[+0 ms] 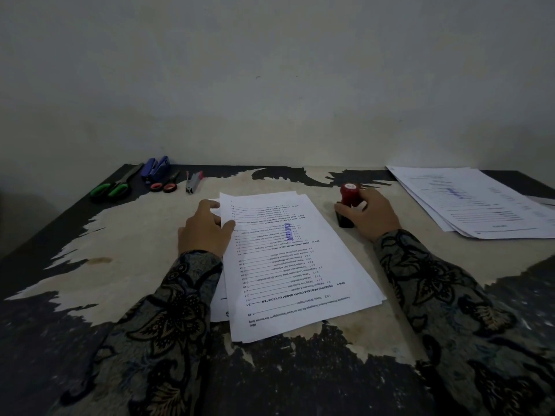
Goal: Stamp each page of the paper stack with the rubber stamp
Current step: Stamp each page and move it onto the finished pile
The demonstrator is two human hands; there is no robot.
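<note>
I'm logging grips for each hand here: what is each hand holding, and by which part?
Right hand grips the rubber stamp low on its red handle. Left hand pinches the top page at its far left edge.

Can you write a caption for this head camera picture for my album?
Left hand pinches the blue-stamped white paper stack; right hand grips the red-handled rubber stamp.

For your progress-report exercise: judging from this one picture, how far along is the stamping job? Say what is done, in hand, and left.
Done: the top page of the paper stack already carries a blue stamp mark, and a second pile lies at the right.
In hand: the left hand pinches that page's edge; the right hand holds the rubber stamp on a dark pad.
Left: the sheets underneath.
</note>
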